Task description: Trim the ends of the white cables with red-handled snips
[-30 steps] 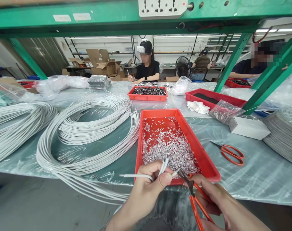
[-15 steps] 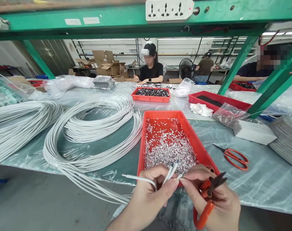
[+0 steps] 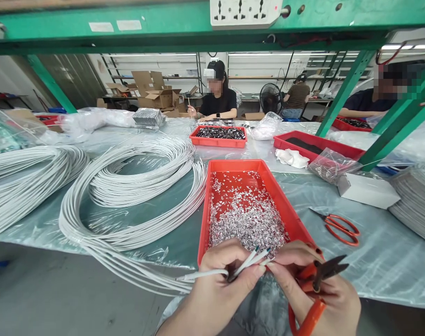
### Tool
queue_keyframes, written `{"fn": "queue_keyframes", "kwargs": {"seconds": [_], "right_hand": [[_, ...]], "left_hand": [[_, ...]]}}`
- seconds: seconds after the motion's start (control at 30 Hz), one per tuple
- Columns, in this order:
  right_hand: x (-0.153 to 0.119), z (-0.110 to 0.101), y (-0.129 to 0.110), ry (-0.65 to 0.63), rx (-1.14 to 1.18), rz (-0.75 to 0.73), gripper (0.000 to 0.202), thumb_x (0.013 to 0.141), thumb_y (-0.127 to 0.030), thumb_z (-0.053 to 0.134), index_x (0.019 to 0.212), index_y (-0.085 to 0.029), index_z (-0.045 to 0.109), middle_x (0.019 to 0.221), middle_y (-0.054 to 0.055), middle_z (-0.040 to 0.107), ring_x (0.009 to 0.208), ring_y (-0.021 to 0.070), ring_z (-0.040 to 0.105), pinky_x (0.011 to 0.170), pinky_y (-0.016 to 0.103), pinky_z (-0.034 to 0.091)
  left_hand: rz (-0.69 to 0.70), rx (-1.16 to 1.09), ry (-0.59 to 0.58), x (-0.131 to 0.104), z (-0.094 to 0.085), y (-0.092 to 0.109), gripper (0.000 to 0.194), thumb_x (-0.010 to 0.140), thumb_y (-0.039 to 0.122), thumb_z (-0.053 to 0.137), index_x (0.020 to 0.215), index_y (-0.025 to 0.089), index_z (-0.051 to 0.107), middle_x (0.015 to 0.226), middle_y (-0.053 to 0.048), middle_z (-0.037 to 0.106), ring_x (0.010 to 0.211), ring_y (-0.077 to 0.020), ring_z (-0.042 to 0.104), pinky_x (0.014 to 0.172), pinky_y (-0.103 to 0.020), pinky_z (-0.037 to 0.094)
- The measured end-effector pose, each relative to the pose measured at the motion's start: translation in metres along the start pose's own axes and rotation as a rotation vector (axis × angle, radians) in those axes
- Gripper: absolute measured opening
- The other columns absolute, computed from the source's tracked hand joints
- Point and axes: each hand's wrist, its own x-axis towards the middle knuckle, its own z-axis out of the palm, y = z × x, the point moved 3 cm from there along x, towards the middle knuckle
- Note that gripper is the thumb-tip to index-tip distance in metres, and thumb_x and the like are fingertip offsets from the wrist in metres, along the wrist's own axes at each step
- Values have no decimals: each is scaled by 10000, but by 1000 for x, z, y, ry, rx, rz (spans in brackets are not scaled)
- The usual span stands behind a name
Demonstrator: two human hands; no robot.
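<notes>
Several white cables [image 3: 245,265] are held in my left hand [image 3: 223,284], pinched between thumb and fingers, with dark tips pointing up and right. My right hand [image 3: 313,284] pinches the end of one cable close to my left fingertips. Orange-handled scissors [image 3: 312,284] rest in the same right hand, their dark blades partly open and pointing right. Both hands are over the near end of a red tray [image 3: 292,219], which contains many small shiny silver pieces [image 3: 249,221].
Coils of white cable [image 3: 138,186] lie on the left. Another pair of orange scissors [image 3: 341,228] and a white box [image 3: 368,190] are at the right. Behind are a red bin of dark parts [image 3: 218,135], a person [image 3: 219,98] across the table and green posts [image 3: 348,93].
Both hands have shifted slightly right. The cable tips lean further right, and the scissors in my right hand have moved right with their blades slightly farther apart.
</notes>
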Motion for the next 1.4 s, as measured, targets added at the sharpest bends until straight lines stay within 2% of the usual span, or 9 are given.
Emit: {"fn": "queue_keyframes", "kwargs": {"seconds": [0.07,0.37,0.6,0.87,1.03,1.13,1.23,1.33,1.4], "right_hand": [[0,-1,0,28,18,5,140,736,-124,668,731,-244,596,681,-52,592,629,106,557,536,177,423],[6,-3,-5,-112,8,-64,147,757,-103,645,757,-246,611,700,-42,616,643,113,574,612,196,439],[9,-8,-6,-241,-32,-123,154,767,-91,629,756,-234,573,637,-54,555,543,89,522,512,202,386],[3,0,-4,-60,-71,-56,149,759,-130,622,767,-262,554,620,-60,539,596,109,540,525,216,360],[2,5,-6,31,-16,89,131,732,-191,651,675,-267,560,539,-86,471,509,85,464,509,190,351],[1,6,-8,71,99,192,108,706,-211,675,667,-283,604,572,-86,535,533,83,479,532,174,366],[0,5,-6,50,222,319,86,658,-251,711,683,-284,636,580,-83,545,500,70,434,492,157,352],[2,2,0,-29,291,399,116,659,-263,716,757,-303,668,560,-81,508,498,66,407,482,146,340],[6,3,4,-156,343,338,168,706,-236,689,842,-334,671,567,-82,507,488,61,402,472,137,339]], "left_hand": [[-3,5,-2,0,0,-1,245,806,205,583,584,143,498,578,45,377,528,-89,326,489,-218,264],[23,-42,-42,1,-1,2,244,821,199,579,594,138,513,596,38,401,548,-87,354,503,-207,289],[160,110,-60,-1,-2,5,186,832,183,578,687,102,662,580,10,463,548,-101,420,496,-219,319],[307,264,117,-5,0,6,116,814,108,582,724,126,653,595,3,492,509,-96,457,451,-209,339],[445,284,209,-10,3,9,133,801,35,575,845,149,631,663,-9,536,530,-93,506,466,-197,376],[367,264,225,-8,3,9,101,800,80,590,743,147,638,614,3,521,510,-92,494,456,-196,369],[116,31,139,-3,2,4,147,806,202,612,671,147,628,545,29,508,437,-71,484,428,-178,355],[-150,-264,-1,-2,5,-2,274,805,381,608,675,139,593,508,35,522,364,-57,487,366,-146,302],[-225,-362,-62,-2,5,-5,348,788,462,604,676,135,567,520,21,543,351,-47,469,349,-133,271]]}}
